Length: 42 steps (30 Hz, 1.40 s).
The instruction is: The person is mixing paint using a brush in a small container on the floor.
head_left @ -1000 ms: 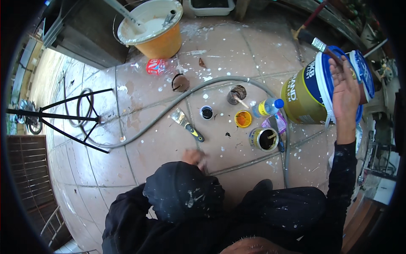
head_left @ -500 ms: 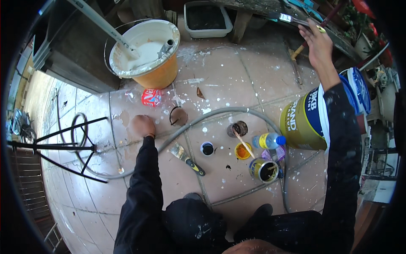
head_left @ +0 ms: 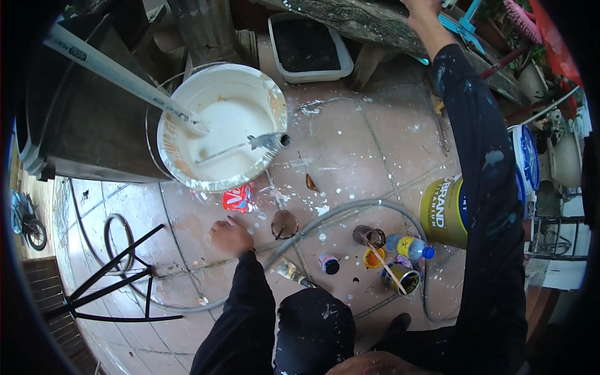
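Note:
My left hand [head_left: 231,237] hovers low over the stained tiles, just below a crumpled red packet [head_left: 237,198]. Its thumb stands a little apart from loosely bent fingers, and nothing shows in it. My right hand [head_left: 424,10] reaches to the top edge beside a weathered wooden bench [head_left: 356,20]; its fingers are cut off, so whatever they hold is hidden. A bucket of white paint [head_left: 232,134] stands beyond my left hand, with a roller [head_left: 270,140] and a long pole [head_left: 125,76] in it. A dark round lid or ring [head_left: 285,224] lies right of that hand.
Between my arms are a scraper [head_left: 290,272], small paint pots [head_left: 329,264], a tin with a stick [head_left: 400,279] and a water bottle [head_left: 410,247]. A grey hose [head_left: 350,205] curves around them. A large paint tub [head_left: 442,212] stands right; a black metal stand [head_left: 119,275] lies left.
My right hand has moved up and left to the picture's top edge, and the paintbrush it held has left view. The left hand's thumb now shows apart. The view has shifted.

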Available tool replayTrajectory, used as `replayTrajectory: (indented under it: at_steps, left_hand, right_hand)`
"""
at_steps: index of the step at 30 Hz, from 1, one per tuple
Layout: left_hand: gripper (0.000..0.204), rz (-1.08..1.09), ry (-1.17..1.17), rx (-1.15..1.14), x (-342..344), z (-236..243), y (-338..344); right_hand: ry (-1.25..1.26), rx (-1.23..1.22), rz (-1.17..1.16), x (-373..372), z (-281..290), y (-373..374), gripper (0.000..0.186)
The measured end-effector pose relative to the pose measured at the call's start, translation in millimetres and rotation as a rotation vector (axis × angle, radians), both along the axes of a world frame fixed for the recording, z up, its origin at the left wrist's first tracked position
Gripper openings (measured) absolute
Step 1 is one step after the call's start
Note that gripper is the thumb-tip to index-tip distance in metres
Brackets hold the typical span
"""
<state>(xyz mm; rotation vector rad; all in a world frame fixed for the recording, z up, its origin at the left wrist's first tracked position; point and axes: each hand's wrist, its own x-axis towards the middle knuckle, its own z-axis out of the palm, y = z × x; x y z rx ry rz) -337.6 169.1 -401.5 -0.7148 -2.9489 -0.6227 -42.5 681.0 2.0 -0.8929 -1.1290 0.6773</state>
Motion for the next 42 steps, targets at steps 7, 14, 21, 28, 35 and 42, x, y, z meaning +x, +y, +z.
replayTrajectory:
  at_steps: [7,14,21,28,35,42]
  left_hand:
    - [0.039,0.033,-0.054,-0.062,-4.5,4.8,-3.7]
    - [0.042,0.011,-0.055,-0.087,-5.0,0.3,-1.3]
    - [0.043,0.005,-0.074,-0.087,0.8,4.2,6.5]
    - [0.044,0.024,-0.071,-0.092,-4.1,3.1,-1.1]
    - [0.043,0.020,-0.060,-0.097,-2.3,5.3,-1.6]
    - [0.043,0.018,-0.041,-0.093,-3.3,-0.5,-5.2]
  right_hand:
    - [-0.729,-0.039,-0.527,-47.1,-46.4,31.5,0.028]
    - [-1.020,0.238,-0.348,-20.9,-6.4,9.3,0.030]
    - [-0.931,0.289,0.044,-19.1,-5.4,22.2,0.036]
    - [-0.121,0.084,0.532,-14.8,-28.6,29.7,0.023]
    - [-1.266,0.132,-0.407,52.3,-41.3,48.3,0.039]
    - [-1.023,0.042,-0.284,64.6,-50.2,28.0,0.027]
